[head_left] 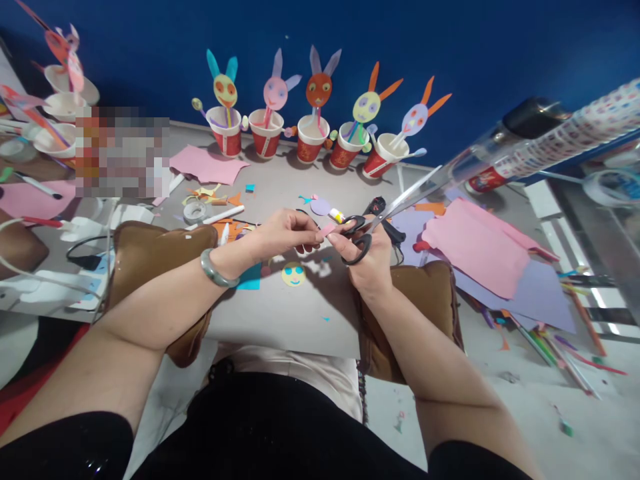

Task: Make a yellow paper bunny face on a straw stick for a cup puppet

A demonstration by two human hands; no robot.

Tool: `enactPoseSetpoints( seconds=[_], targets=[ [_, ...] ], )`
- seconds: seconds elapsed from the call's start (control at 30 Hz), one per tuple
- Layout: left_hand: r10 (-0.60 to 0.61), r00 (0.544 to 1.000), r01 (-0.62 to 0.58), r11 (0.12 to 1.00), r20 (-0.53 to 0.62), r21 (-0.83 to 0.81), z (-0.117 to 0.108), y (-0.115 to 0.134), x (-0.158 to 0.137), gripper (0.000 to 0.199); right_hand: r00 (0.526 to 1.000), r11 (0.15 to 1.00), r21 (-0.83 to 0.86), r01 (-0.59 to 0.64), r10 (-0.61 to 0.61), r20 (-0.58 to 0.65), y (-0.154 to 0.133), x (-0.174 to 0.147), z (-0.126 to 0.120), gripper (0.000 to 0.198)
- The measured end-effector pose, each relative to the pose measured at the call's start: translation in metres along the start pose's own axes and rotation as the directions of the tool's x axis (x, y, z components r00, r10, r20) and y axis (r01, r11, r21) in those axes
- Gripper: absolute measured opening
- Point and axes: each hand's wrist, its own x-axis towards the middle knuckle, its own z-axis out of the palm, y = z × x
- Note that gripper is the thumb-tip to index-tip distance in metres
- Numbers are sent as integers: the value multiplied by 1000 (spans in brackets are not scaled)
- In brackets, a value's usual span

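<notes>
My right hand (pixel 373 260) is closed around a pair of scissors (pixel 384 217) with black handles, whose blades point up and away to the right. Its thumb and fingertips also meet a small pink paper piece (pixel 327 230). The fingers of my left hand (pixel 287 232) are pinched at the other end of that piece; a bracelet (pixel 219 268) circles the wrist. Below the hands lies a yellow paper face (pixel 293 274) with blue eyes and a smile. A blue paper piece (pixel 250 277) is partly hidden under my left forearm.
Several red paper cups (pixel 313 150) with paper rabbit heads line the back wall. Brown cushions (pixel 413 313) lie under both forearms. Pink sheets (pixel 480 247) and purple sheets (pixel 520 305) are at right, a tape roll (pixel 195 212) and scraps at left. Another person's arm (pixel 20 252) shows far left.
</notes>
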Motion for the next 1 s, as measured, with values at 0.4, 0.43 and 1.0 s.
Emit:
enactPoseSetpoints(
  seconds=[0.4,0.43,1.0],
  targets=[
    [-84,996,84,996,-6,10,-1,3,1,32,998,998,-16,-55,55,-5,5,2,-3,46],
    [-85,996,85,996,-16,6,-1,4,0,34,999,998,-26,-50,50,-8,5,2,-3,45],
    [83,997,-79,927,4,367,-8,1,2,4,992,996,-74,-51,59,111,-3,-2,-1,49]
  ],
)
